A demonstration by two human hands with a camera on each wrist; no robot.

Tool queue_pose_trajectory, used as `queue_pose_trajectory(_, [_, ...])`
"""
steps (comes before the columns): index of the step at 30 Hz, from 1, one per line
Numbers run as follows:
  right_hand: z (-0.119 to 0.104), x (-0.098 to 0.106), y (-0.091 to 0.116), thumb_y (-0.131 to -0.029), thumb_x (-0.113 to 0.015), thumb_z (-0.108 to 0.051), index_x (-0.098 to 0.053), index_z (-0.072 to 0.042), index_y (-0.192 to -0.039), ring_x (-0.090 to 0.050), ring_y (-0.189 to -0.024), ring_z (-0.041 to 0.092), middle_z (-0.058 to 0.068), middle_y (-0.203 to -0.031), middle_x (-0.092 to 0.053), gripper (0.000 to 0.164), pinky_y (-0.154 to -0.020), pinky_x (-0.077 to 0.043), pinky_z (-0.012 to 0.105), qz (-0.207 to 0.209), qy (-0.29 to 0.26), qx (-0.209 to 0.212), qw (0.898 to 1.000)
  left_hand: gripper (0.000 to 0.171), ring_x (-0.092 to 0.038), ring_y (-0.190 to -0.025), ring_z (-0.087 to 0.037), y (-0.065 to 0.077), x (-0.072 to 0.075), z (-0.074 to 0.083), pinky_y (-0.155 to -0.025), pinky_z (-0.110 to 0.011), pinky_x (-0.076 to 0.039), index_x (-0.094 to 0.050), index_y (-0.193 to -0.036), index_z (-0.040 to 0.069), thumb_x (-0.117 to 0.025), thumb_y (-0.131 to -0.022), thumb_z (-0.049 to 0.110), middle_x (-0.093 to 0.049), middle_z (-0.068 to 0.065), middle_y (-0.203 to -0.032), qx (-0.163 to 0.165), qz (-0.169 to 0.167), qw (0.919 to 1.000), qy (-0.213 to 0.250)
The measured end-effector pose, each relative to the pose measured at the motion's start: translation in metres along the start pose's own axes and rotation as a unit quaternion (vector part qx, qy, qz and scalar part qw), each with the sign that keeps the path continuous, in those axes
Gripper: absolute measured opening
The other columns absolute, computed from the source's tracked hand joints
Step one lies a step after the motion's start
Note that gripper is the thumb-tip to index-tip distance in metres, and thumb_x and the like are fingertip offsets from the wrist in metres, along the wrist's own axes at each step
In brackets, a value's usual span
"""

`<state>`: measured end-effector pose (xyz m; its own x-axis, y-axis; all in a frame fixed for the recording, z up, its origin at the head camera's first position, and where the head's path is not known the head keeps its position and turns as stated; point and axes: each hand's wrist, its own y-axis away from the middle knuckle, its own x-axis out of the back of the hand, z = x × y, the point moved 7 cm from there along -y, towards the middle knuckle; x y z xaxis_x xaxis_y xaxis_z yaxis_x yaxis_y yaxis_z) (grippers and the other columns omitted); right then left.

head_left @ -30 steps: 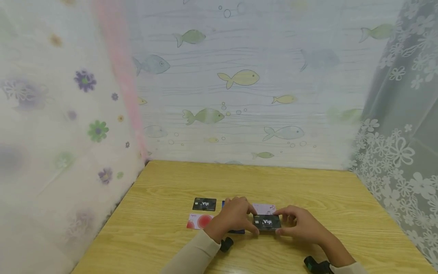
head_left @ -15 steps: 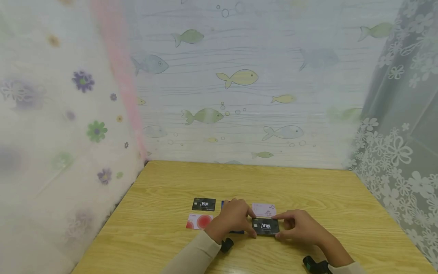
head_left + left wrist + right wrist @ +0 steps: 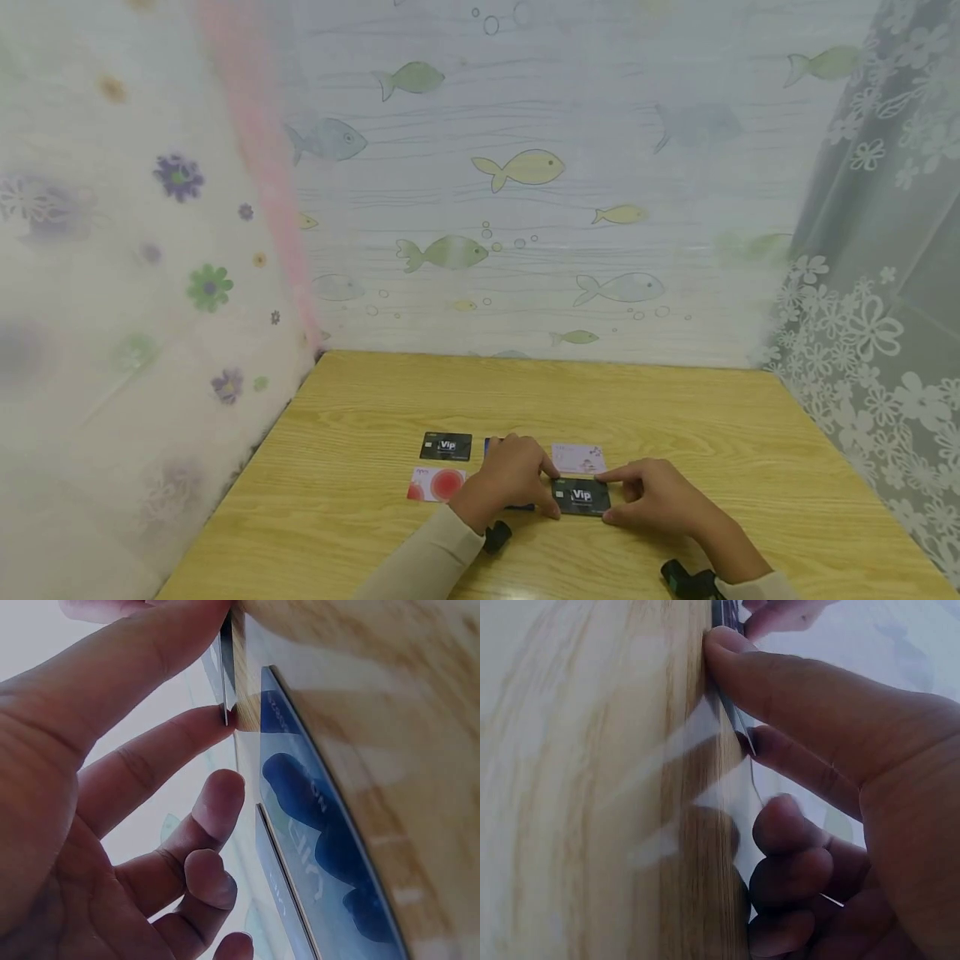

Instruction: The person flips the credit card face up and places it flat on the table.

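Observation:
A black card printed "Vip" lies between my two hands, on or just above the table. My left hand pinches its left corners between thumb and index finger, the other fingers curling loosely. On the opposite side my right hand holds the right corners the same way. The left wrist view shows the black card edge-on at the fingertips, and a glossy blue card below the loose fingers. In the right wrist view the card is edge-on and partly hidden by the thumb. Behind it lies a pale pink card.
Left of my left hand, another black Vip card lies behind a white card with red circles. A blue card edge shows under my left hand. The wood-grain table meets a fish-print curtain at the back.
Both hands have drawn the black card slightly toward the person, uncovering more of the pink card behind it. Over the last half second the hands barely move.

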<state>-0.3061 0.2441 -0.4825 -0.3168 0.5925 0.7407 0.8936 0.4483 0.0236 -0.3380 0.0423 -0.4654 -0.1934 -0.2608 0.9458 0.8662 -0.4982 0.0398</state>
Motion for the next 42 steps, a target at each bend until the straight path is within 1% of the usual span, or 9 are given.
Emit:
queue_pose_trajectory(9, [0.002, -0.001, -0.0002, -0.082, -0.087, -0.042, -0.074, -0.02, -0.129, -0.038, -0.055, 0.003, -0.008, -0.065, -0.05, 0.053, -0.051, -0.036, 0.023, -0.002, 0.0, -0.008, 1.0, 0.043, -0.051, -0.089, -0.013, 0.0002, -0.0008, -0.0016, -0.094, -0.048, -0.04, -0.083, -0.097, 0.042, -0.098, -0.058, 0.054, -0.073, 0.021, -0.108, 0.01, 0.0, 0.9999, 0.001])
queue_pose_trajectory(16, [0.0029, -0.0018, -0.0006, -0.083, -0.086, -0.042, -0.074, -0.02, -0.129, -0.038, -0.054, 0.003, -0.007, -0.066, -0.05, 0.053, -0.051, -0.037, 0.024, -0.005, -0.002, -0.009, 1.0, 0.044, -0.05, -0.088, -0.014, 0.0001, -0.0012, -0.0027, -0.092, -0.047, -0.04, -0.083, -0.096, 0.044, -0.098, -0.057, 0.056, -0.072, 0.02, -0.107, 0.007, 0.002, 0.9999, -0.012])
queue_pose_trajectory(27, [0.0011, -0.0014, -0.0008, -0.083, -0.087, -0.042, -0.074, -0.022, -0.129, -0.04, -0.054, 0.003, -0.007, -0.065, -0.051, 0.052, -0.051, -0.037, 0.024, -0.002, 0.004, -0.008, 1.0, 0.045, -0.05, -0.087, -0.014, 0.0018, 0.0009, -0.0008, -0.09, -0.046, -0.041, -0.082, -0.099, 0.044, -0.097, -0.059, 0.058, -0.072, 0.019, -0.107, 0.001, 0.002, 0.9997, -0.025])
queue_pose_trajectory(34, [-0.0004, -0.0006, -0.0012, -0.082, -0.087, -0.041, -0.074, -0.02, -0.13, -0.041, -0.055, 0.003, -0.007, -0.066, -0.052, 0.054, -0.052, -0.037, 0.024, -0.004, 0.003, -0.006, 1.0, 0.046, -0.051, -0.089, -0.014, 0.0009, 0.001, -0.001, -0.09, -0.046, -0.041, -0.082, -0.1, 0.045, -0.096, -0.059, 0.059, -0.072, 0.019, -0.108, -0.002, 0.004, 0.9996, -0.03])
queue_pose_trajectory(42, [0.0017, -0.0023, -0.0016, -0.083, -0.087, -0.042, -0.073, -0.022, -0.13, -0.042, -0.055, 0.003, -0.007, -0.066, -0.053, 0.053, -0.051, -0.038, 0.024, -0.007, 0.002, -0.008, 1.0, 0.046, -0.051, -0.09, -0.015, 0.0005, -0.0011, -0.0022, -0.089, -0.045, -0.04, -0.082, -0.1, 0.046, -0.096, -0.059, 0.06, -0.071, 0.019, -0.108, -0.003, 0.0, 0.9995, -0.031])
